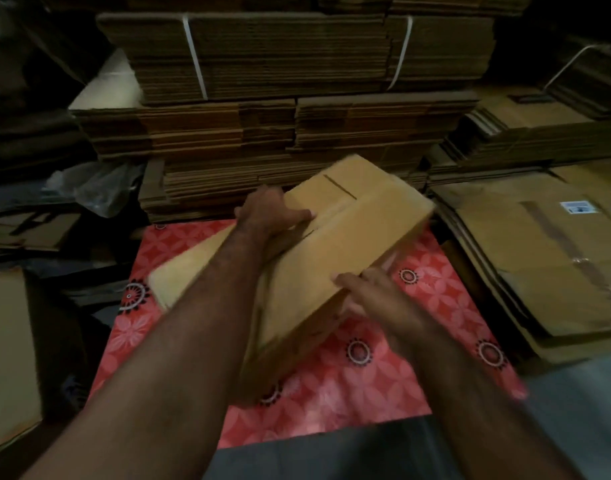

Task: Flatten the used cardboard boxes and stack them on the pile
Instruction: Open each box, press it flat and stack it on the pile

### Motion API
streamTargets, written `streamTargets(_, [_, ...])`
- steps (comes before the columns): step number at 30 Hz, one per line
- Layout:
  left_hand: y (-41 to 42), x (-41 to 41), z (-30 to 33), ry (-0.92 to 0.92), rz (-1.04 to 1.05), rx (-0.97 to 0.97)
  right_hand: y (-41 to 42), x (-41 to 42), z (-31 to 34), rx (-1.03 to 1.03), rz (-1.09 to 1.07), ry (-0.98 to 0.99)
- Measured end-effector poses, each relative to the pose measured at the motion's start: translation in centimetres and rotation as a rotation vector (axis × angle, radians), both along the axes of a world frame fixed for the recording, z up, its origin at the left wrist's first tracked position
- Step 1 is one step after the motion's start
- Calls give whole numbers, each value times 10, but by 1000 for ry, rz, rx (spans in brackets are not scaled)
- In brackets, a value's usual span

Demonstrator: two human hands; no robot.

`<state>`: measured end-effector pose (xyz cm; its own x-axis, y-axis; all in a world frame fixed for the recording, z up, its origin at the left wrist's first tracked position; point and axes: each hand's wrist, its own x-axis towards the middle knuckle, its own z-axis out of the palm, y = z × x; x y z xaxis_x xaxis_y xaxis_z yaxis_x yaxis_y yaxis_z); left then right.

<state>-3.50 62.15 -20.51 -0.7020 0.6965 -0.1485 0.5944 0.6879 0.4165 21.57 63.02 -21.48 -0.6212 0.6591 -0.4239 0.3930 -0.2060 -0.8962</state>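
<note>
A tan cardboard box [349, 237] sits tilted above a red flower-patterned mat [366, 382], blurred by motion, with one flap sticking out to the lower left. My left hand [269, 213] grips its top near the flap seam, thumb pointing right. At the box's near right edge my right hand [373, 292] holds on, fingers curled under the edge. A pile of flattened boxes [539, 265] lies on the right, beside the mat.
Tall strapped bundles of flat cardboard [297, 57] rise behind the mat, with lower stacks [262, 133] under them. A crumpled clear plastic bag [96, 188] lies at the left. A pale upright box [6, 358] stands at the near left. Grey floor [574, 393] shows at the lower right.
</note>
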Motion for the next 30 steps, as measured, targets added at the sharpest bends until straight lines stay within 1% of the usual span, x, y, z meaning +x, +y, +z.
streamTargets(2, [8, 13, -6, 31, -163, -72, -27, 11, -8, -109, 24, -101])
streamTargets(4, [13, 26, -26, 15, -276, -132, -51, 14, -17, -152, 12, -125])
streamTargets(6, [11, 37, -49, 63, -326, -143, -66, 15, -22, -71, -5, -145])
streamTargets(8, [6, 41, -62, 120, -336, -93, -66, 18, -24, 4, 12, -159])
streamTargets(10, [-2, 40, -61, 99, -361, -47, -61, 22, -23, 89, 49, -266])
streamTargets(11, [-7, 39, -59, 68, -353, -15, -56, 24, -25, 201, 78, -346])
streamTargets(13, [-23, 41, -55, 23, -274, 78, -48, 23, -24, 535, 96, -469])
streamTargets(14, [-35, 43, -53, 28, -226, 125, -46, 20, -20, 699, 87, -464])
streamTargets(16, [-64, 52, -53, 95, -134, 193, -39, 7, -21, 960, 105, -359])
streamTargets(18, [-100, 59, -58, 187, -9, 219, -31, -12, -29, 1138, 232, -321])
streamTargets(20, [-133, 65, -65, 254, 173, 200, -27, -26, -37, 1230, 354, -379])
streamTargets(22, [-157, 69, -72, 264, 342, 170, -29, -33, -48, 1284, 415, -433])
streamTargets(23, [-164, 72, -75, 253, 378, 138, -31, -34, -54, 1311, 422, -443])
streamTargets(26, [-168, 72, -81, 199, 356, 59, -31, -37, -60, 1352, 420, -470])
streamTargets(30, [-164, 72, -80, 210, 380, 72, -16, -52, -53, 1340, 466, -503])
